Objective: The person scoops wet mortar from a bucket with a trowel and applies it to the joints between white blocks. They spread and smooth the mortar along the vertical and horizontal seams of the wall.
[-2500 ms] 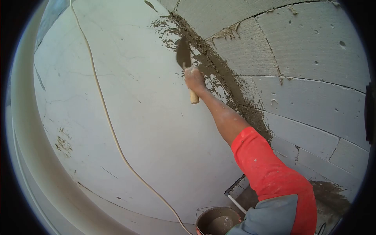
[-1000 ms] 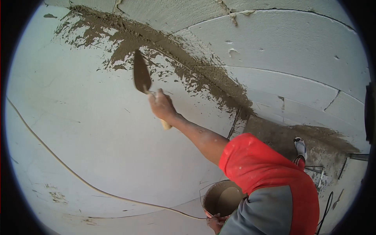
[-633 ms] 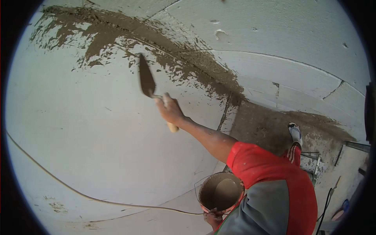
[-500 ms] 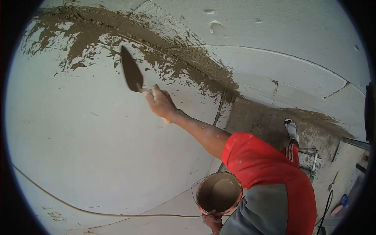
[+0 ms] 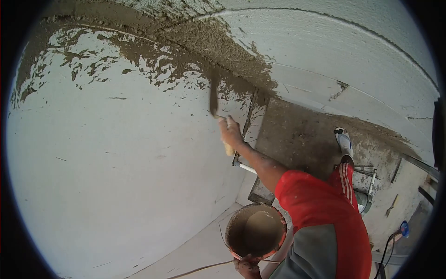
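My right hand (image 5: pixel 230 132) is closed around the pale yellowish handle of a pointed trowel (image 5: pixel 213 97). The trowel's dark, narrow blade points up toward the mortar (image 5: pixel 232 56) smeared along the corner seam; whether its blurred tip touches the wall is hard to tell. Splashes of the same mortar mark the white wall (image 5: pixel 116 162) beside the blade. Low in the view, my left hand (image 5: pixel 248 266) grips the lower rim of a round, reddish-rimmed bucket (image 5: pixel 278 232) with wet grey-brown mortar inside.
A second pale wall (image 5: pixel 320 51) with block joints meets the smeared seam. My foot (image 5: pixel 344 139) stands on the stained floor (image 5: pixel 297 135). A white pipe (image 5: pixel 246 167) juts out near my forearm. Farther right lie another trowel (image 5: pixel 391 206) and a blue object (image 5: pixel 404 229) beside dark cable.
My right hand has carried the trowel to the right along the seam, and the blade now appears narrower. The view has shifted somewhat. My left hand keeps its grip on the bucket.
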Demonstrator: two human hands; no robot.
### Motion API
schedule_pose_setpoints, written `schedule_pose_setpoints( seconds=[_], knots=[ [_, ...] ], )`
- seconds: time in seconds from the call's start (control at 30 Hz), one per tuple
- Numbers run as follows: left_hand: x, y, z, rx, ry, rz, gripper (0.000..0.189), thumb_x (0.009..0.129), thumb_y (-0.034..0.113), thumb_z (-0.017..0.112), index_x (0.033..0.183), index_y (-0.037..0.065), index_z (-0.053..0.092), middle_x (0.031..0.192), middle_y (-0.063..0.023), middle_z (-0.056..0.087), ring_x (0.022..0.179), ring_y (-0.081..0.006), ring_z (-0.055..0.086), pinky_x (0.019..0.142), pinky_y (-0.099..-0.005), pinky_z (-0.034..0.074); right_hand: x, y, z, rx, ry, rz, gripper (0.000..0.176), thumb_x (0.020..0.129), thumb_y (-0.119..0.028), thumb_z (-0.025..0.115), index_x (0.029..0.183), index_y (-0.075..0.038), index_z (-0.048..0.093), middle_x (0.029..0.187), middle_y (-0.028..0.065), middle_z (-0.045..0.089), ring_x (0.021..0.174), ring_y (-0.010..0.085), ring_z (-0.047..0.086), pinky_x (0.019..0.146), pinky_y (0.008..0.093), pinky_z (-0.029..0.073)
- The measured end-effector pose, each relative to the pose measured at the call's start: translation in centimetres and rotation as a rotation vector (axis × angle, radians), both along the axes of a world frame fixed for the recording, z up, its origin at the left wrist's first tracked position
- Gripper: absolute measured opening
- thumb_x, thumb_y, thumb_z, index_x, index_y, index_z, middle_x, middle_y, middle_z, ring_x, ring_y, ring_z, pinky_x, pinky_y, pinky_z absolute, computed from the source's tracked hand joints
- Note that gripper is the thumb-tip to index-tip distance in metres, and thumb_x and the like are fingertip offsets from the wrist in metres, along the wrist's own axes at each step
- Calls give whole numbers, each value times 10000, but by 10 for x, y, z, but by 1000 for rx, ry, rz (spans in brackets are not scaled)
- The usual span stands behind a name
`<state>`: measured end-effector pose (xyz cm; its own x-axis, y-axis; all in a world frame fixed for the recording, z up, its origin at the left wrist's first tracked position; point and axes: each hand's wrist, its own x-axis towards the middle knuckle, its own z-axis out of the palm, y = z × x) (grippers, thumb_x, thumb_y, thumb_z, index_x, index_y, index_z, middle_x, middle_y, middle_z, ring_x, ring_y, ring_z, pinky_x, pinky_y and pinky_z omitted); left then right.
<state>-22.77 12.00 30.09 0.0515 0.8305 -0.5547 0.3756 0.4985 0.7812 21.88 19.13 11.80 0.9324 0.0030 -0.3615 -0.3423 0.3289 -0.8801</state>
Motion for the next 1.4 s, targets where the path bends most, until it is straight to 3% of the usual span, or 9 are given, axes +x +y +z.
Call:
schedule_pose_setpoints(
  seconds=[0.07, 0.13, 0.23, 0.33, 0.47, 0.8, 0.93, 1.3, 1.4],
  knots=[
    [-7, 4, -4, 146, 169, -179, 475, 725, -65, 519, 1192, 5, 471, 896, -171, 610, 568, -290, 606, 463, -390, 550, -8, -22, -58, 141, 536, 21, 510, 904, -404, 529, 1180, 25, 555, 972, 272, 638, 690, 345, 674, 657, 409, 565],
    [-45, 13, -18, 430, 560, -588, 319, 839, 31, 581, 1153, 7, 527, 835, -132, 623, 651, -257, 588, 586, -368, 528, -44, -58, -117, -341, 356, 180, 494, 884, -342, 551, 1223, 17, 531, 1066, 266, 629, 880, 377, 665, 783, 443, 546],
    [6, 8, 0, 45, 347, -126, 376, 831, -23, 569, 1194, 12, 479, 822, -118, 640, 630, -230, 582, 512, -387, 507, -46, -106, -142, -775, 236, 438, 438, 844, -291, 578, 1163, 9, 589, 1121, 266, 617, 1049, 407, 602, 900, 448, 487],
    [-6, 13, -25, 78, 135, -100, 243, 831, 36, 597, 1073, 26, 584, 740, -96, 650, 591, -228, 574, 445, -374, 464, 4, -140, -124, -991, 100, 796, 439, 814, -283, 587, 1139, 11, 605, 1148, 258, 614, 1090, 412, 585, 936, 452, 471],
    [22, 3, -27, 0, -64, -32, 454, 675, -103, 474, 1120, -16, 467, 770, -147, 595, 415, -231, 549, 356, -364, 534, 50, -158, -125, -1209, -310, 962, 456, 796, -281, 585, 1137, 22, 602, 1139, 234, 627, 1070, 405, 596, 910, 448, 493],
    [23, 4, -37, -16, -233, 25, 457, 665, -91, 455, 1118, -38, 492, 751, -116, 596, 353, -182, 505, 329, -302, 484, 64, -134, 15, -1307, -90, 912, 410, 768, -200, 571, 1103, 31, 627, 1049, 272, 647, 1090, 416, 593, 915, 434, 489],
    [6, 8, -66, 85, -299, -42, 538, 662, -48, 479, 1199, -46, 484, 732, -98, 591, 355, -169, 503, 311, -287, 466, 99, -121, 62, -1404, -84, 1092, 740, 776, -104, 541, 1400, 116, 208, 1254, 340, 527, 1194, 420, 534, 975, 444, 456],
    [-1, -1, -55, 67, -330, -6, 623, 668, -69, 496, 1287, -30, 443, 804, -126, 588, 326, -186, 474, 289, -293, 445, 116, -114, 165, -1482, -128, 787, 728, 704, -50, 596, 1344, 78, 272, 1259, 304, 539, 1195, 417, 535, 986, 453, 456],
    [-17, 3, -102, 133, -381, -32, 623, 682, -90, 483, 1299, -19, 439, 825, -137, 590, 316, -195, 469, 276, -304, 433, 66, -117, 259, -1474, -158, 698, 658, 714, -83, 573, 1277, 170, 345, 1198, 325, 567, 1157, 420, 562, 945, 446, 479]
  ],
)
